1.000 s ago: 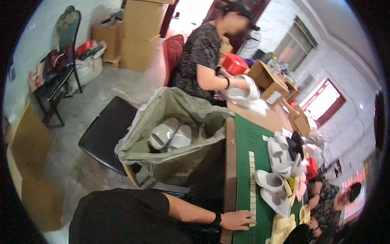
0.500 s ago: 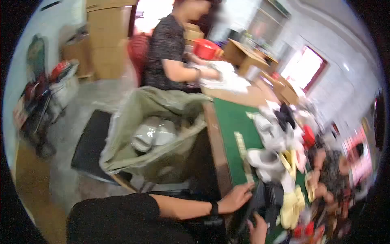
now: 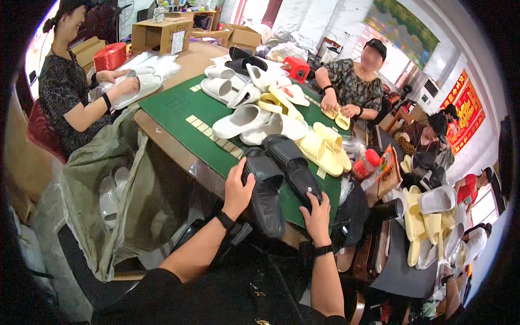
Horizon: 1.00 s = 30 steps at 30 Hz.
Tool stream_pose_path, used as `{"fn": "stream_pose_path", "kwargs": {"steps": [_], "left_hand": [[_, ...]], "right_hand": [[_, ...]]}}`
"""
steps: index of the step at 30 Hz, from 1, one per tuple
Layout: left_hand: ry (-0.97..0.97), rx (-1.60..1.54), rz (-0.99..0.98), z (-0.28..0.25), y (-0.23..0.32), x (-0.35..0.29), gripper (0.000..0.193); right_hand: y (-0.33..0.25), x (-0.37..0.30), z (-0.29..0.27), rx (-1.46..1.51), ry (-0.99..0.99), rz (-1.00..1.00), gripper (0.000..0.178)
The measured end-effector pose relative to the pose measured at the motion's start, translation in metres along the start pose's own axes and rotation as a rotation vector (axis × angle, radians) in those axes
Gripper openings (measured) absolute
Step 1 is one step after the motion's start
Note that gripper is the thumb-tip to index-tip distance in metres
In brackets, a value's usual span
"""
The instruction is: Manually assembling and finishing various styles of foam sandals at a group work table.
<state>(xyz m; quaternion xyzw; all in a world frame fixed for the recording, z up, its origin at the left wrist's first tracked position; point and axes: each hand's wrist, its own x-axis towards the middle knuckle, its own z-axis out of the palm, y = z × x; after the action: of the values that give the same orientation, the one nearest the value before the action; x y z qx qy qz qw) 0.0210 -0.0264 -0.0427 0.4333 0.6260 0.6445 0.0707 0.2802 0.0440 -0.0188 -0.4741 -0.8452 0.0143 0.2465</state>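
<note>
Near the front edge of the green mat lie two black slide sandals. My left hand is closed on the side of the left black slide, whose heel points toward me and juts past the table edge. The heel of the right black slide is pinched by my right hand. Just beyond them is a heap of white slides, and pale yellow slides lie to the right. Another black pair rests on the far side of the heap.
A large olive sack with wrapped slides inside stands left of the table. Co-workers handle slides at the far left and across the mat. A red-lidded jar is at the right edge. A second table holds more slides.
My view has swung to the right, bringing the mat and slides to the middle. My hands now show on the two black slides, clearer than in the blurred earlier frame.
</note>
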Motion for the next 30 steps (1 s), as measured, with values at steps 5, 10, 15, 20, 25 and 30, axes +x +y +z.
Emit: {"fn": "stream_pose_path", "kwargs": {"steps": [5, 10, 15, 20, 25, 30], "left_hand": [[0.065, 0.092, 0.103, 0.002, 0.001, -0.003, 0.048], [0.176, 0.211, 0.177, 0.013, -0.018, 0.001, 0.049], [0.129, 0.196, 0.281, 0.009, -0.002, 0.001, 0.045], [-0.057, 0.284, 0.301, 0.012, 0.002, -0.005, 0.05], [-0.082, 0.246, 0.274, 0.009, 0.003, -0.005, 0.048], [-0.009, 0.345, 0.587, -0.003, 0.02, -0.005, 0.038]], "right_hand": [[-0.008, -0.012, -0.025, 0.112, -0.025, -0.053, 0.034], [-0.006, -0.016, -0.069, 0.199, -0.198, -0.162, 0.013], [-0.015, 0.006, -0.054, 0.176, 0.108, -0.168, 0.034], [0.001, -0.001, -0.006, 0.468, -0.022, 0.079, 0.029], [0.013, -0.007, 0.001, 0.621, 0.03, 0.113, 0.024], [0.003, -0.008, -0.005, 0.704, 0.051, 0.206, 0.021]]}}
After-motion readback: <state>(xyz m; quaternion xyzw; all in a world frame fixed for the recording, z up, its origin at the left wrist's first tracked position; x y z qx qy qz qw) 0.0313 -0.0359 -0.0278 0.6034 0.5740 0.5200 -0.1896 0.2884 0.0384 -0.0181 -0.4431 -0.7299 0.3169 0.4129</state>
